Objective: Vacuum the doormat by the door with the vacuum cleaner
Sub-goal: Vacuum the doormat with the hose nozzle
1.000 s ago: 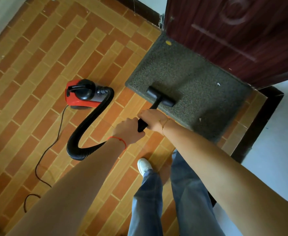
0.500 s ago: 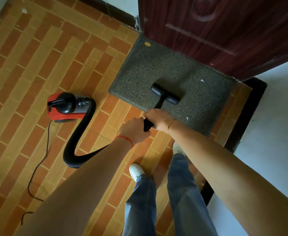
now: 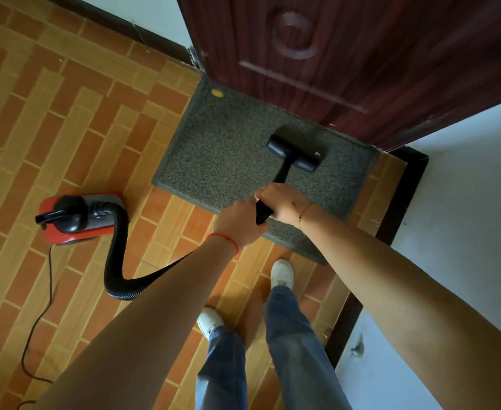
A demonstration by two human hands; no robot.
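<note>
the flat black plastic nozzle (image 3: pixel 294 153) sits on the bumpy grey doormat (image 3: pixel 228 155). left hand (image 3: pixel 238 221) and right hand (image 3: pixel 281 201) both wrap tight around the black wand (image 3: pixel 281 173).

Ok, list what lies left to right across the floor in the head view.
Cord → red vacuum → hose → left hand → right hand → nozzle → dark threshold.

Doormat (image 3: pixel 231 155) lies on the floor (image 3: pixel 65 128) directly before the door (image 3: pixel 346 54). Nozzle (image 3: pixel 295 153) rests on the mat's far right part, near the door. Both hands, left hand (image 3: pixel 237 223) and right hand (image 3: pixel 281 201), sit on the wand (image 3: pixel 262 214) above the mat's near edge. Vacuum cleaner (image 3: pixel 77 218) stands on the floor left of the mat, its hose (image 3: pixel 119 261) looping toward the hands.
</note>
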